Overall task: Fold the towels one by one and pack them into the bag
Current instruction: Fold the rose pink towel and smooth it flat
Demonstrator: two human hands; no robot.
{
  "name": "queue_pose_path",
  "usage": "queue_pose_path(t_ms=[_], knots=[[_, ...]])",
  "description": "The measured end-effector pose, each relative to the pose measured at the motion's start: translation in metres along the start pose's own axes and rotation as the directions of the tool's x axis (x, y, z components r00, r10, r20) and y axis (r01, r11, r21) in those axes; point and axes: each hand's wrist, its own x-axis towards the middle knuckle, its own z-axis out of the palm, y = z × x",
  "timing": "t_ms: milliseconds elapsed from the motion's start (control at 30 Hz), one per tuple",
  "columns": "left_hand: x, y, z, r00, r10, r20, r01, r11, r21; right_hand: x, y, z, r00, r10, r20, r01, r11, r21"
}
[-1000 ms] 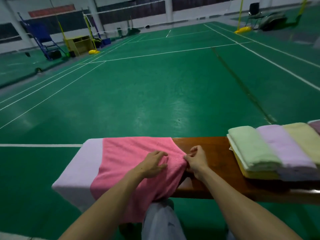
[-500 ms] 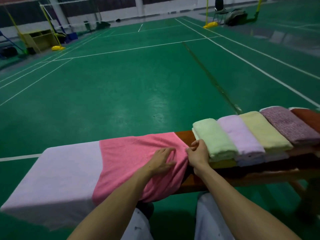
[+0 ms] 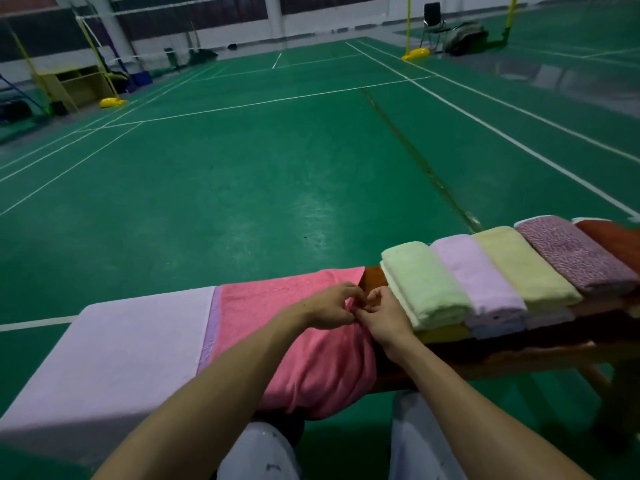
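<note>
Head view: our left hand (image 3: pixel 332 306) and right hand (image 3: pixel 384 315) meet, both pinching the right edge of the pink terry towel (image 3: pixel 270 299) draped over the brown wooden bench (image 3: pixel 372 277); a folded pale-green towel (image 3: pixel 422 282) lies just right of our grip.

Five top-row folded towels (image 3: pixel 424 282) (image 3: pixel 479 278) (image 3: pixel 523 268) (image 3: pixel 575 254) (image 3: pixel 616 240); two spread towels (image 3: pixel 294 306) (image 3: pixel 131 341); two hands (image 3: pixel 332 306) (image 3: pixel 384 320).

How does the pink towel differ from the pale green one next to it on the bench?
The pink towel lies spread open, draping over the near edge of the bench; the pale green towel is folded compact. The left hand and right hand pinch the pink towel; neither holds the pale green towel. Both are on the bench.
</note>
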Motion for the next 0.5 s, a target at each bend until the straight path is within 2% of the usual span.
queue_pose_path(t_ms=[133, 233, 367, 500], knots=[[-0.014, -0.009, -0.014, 0.998, -0.009, 0.058, 0.005, 0.998, 0.068, -0.001, -0.003, 0.008, 0.991, -0.001, 0.132, 0.001, 1.0, -0.005], [-0.029, -0.021, -0.021, 0.999, 0.014, 0.033, -0.017, 0.995, 0.1, 0.0, -0.004, 0.013, 0.982, -0.004, 0.19, 0.011, 0.999, -0.038], [-0.047, -0.043, -0.024, 0.998, -0.011, -0.069, 0.005, 0.997, -0.076, 0.001, -0.014, 0.018, 0.959, 0.003, 0.282, 0.013, 0.998, -0.054], [-0.069, -0.059, -0.027, 0.985, -0.119, -0.126, 0.069, 0.935, -0.349, 0.0, -0.021, 0.021, 0.916, 0.053, 0.398, -0.042, 0.998, -0.038]])
